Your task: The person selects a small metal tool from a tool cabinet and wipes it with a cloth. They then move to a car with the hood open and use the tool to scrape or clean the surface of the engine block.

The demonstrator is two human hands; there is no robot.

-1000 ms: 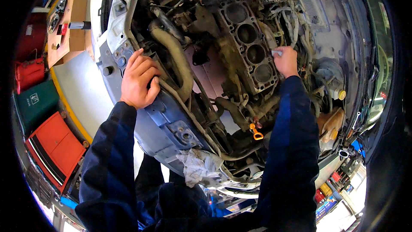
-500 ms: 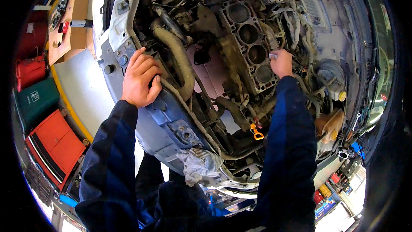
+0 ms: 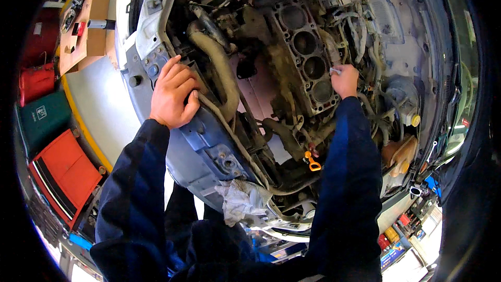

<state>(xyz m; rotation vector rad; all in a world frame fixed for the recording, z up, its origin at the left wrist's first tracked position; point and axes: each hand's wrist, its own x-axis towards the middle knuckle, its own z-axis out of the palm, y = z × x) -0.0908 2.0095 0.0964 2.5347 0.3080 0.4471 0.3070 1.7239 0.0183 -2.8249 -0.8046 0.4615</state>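
Beside the engine block (image 3: 310,55), at right, the right hand (image 3: 345,81) pinched a small pale object (image 3: 335,71); the left hand (image 3: 175,94), fingers slightly spread, rested on the front panel (image 3: 198,138).

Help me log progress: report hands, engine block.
Left hand on front panel. Right hand pinching small pale piece by engine block, bores uncovered. Rag apart from both hands.

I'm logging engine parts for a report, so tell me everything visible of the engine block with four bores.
The engine block shows a long, flat, perforated, metal-looking grey top face with four round bores in a row. The middle two look dark; the end two show greyish discs, perhaps pistons. It sits in the engine bay, slanting from upper left to lower right in view. The right hand, pinching a small pale piece, is at its right edge; whether they touch is unclear.
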